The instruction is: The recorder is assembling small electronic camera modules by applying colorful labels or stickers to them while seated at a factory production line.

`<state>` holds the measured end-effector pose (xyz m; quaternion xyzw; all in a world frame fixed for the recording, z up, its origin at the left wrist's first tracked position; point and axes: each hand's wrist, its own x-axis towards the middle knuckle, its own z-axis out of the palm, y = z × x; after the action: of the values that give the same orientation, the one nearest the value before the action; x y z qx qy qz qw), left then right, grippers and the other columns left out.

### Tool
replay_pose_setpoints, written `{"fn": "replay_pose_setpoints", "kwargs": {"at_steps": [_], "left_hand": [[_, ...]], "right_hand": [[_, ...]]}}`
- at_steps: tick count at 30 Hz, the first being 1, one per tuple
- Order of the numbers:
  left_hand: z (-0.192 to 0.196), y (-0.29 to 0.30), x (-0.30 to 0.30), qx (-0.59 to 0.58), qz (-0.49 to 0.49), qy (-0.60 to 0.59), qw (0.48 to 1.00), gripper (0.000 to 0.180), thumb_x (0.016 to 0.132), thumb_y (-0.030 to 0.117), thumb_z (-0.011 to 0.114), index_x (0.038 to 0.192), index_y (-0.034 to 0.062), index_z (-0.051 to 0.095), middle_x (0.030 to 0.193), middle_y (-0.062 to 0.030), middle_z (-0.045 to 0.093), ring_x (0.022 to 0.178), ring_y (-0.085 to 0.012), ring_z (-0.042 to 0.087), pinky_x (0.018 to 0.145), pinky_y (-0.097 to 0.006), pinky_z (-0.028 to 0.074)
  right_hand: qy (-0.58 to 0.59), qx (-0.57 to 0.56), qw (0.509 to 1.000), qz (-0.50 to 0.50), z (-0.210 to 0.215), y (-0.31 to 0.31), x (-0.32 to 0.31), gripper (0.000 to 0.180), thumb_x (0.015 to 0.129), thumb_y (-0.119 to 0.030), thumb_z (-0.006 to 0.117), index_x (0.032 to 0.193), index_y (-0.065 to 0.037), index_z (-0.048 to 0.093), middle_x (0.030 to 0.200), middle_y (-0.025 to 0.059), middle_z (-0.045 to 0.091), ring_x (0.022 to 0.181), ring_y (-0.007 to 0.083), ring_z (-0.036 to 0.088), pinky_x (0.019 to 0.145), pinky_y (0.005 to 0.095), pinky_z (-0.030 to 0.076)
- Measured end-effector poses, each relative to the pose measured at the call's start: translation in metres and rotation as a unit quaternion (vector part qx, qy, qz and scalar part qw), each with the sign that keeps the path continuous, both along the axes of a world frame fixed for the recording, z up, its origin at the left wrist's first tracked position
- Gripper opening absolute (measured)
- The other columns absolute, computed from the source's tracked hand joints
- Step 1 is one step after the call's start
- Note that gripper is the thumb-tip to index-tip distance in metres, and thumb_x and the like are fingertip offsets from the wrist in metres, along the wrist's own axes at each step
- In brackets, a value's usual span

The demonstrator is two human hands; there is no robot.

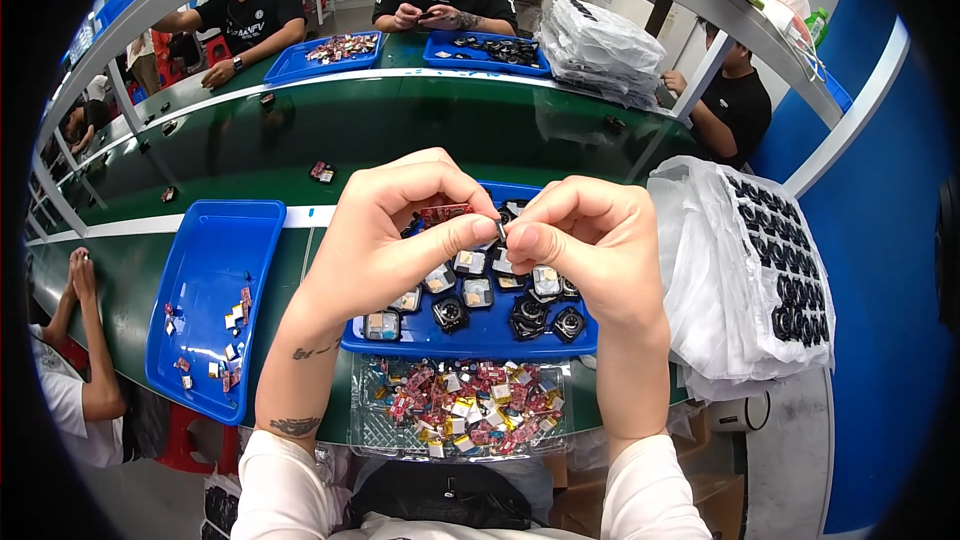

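My left hand (pixel 395 225) and my right hand (pixel 595 240) meet over a blue tray (pixel 470 346). Thumb and forefinger of each pinch a small dark part (pixel 501 230), mostly covered by the fingertips, so its exact kind is unclear. By the left fingers a red circuit board (pixel 445 212) shows; whether that hand also holds it I cannot tell. Below, the tray carries several square black watch cases (pixel 450 313), some with pale insides facing up (pixel 478 292). Nearer me, a clear plastic tray (pixel 362 430) is heaped with red boards and small silver-and-yellow batteries (pixel 500 393).
At left lies another blue tray (pixel 215 260) with scattered boards and batteries. White-wrapped sheets of black parts (pixel 780 260) are stacked at right. Beyond runs a green conveyor belt (pixel 430 130) with a few loose parts. Co-workers sit across it, with blue trays (pixel 485 65); another person's hands (pixel 82 275) show at far left.
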<state>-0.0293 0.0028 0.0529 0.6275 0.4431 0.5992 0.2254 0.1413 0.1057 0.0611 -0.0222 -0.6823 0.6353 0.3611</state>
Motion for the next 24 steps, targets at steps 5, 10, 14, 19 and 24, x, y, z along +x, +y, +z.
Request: {"fn": "replay_pose_setpoints", "kwargs": {"at_steps": [5,10,14,19,24], "left_hand": [[-0.002,0.001,-0.004,-0.001,-0.028,-0.007,1.000,0.010,0.084,0.005,0.071,0.084,-0.0024,0.064,0.083,-0.0025,0.055,0.072,-0.0060,0.050,0.061,-0.019,0.039],[0.001,-0.002,-0.003,-0.022,0.016,0.003,1.000,0.012,0.086,0.008,0.068,0.082,-0.0008,0.061,0.078,0.0010,0.052,0.068,-0.0036,0.044,0.059,-0.019,0.032],[0.003,0.000,-0.002,-0.036,0.014,-0.008,0.999,0.012,0.086,0.009,0.068,0.082,-0.0009,0.062,0.078,0.0012,0.052,0.068,-0.0034,0.044,0.059,-0.019,0.032],[-0.002,0.001,-0.007,-0.013,-0.027,-0.026,0.999,0.012,0.083,0.006,0.070,0.083,-0.0019,0.062,0.080,-0.0007,0.055,0.070,-0.0052,0.048,0.061,-0.019,0.038],[0.001,-0.001,-0.010,-0.005,-0.080,-0.060,0.995,0.011,0.083,0.005,0.070,0.083,-0.0019,0.062,0.082,-0.0024,0.055,0.074,-0.0069,0.050,0.064,-0.020,0.040]], "right_hand": [[-0.023,-0.030,0.999,0.007,-0.002,-0.003,-0.006,0.015,0.087,-0.010,0.071,0.090,0.004,0.067,0.077,0.0063,0.067,0.067,0.0083,0.062,0.061,0.0209,0.051],[-0.004,0.012,0.999,-0.046,0.000,0.000,-0.004,0.013,0.091,-0.010,0.066,0.089,0.003,0.066,0.079,0.0048,0.066,0.070,0.0079,0.061,0.062,0.0206,0.051],[-0.003,0.107,0.988,-0.109,-0.006,-0.003,-0.005,0.011,0.091,-0.008,0.066,0.088,0.003,0.065,0.080,0.0040,0.065,0.072,0.0080,0.061,0.066,0.0214,0.049],[-0.006,0.131,0.989,-0.074,-0.006,-0.001,-0.008,0.010,0.092,-0.007,0.063,0.088,0.002,0.062,0.079,0.0021,0.062,0.073,0.0066,0.057,0.066,0.0210,0.047],[-0.033,-0.032,0.995,0.089,-0.010,0.011,-0.011,0.015,0.095,-0.014,0.060,0.090,0.000,0.061,0.080,0.0015,0.060,0.071,0.0064,0.054,0.064,0.0200,0.044]]}}
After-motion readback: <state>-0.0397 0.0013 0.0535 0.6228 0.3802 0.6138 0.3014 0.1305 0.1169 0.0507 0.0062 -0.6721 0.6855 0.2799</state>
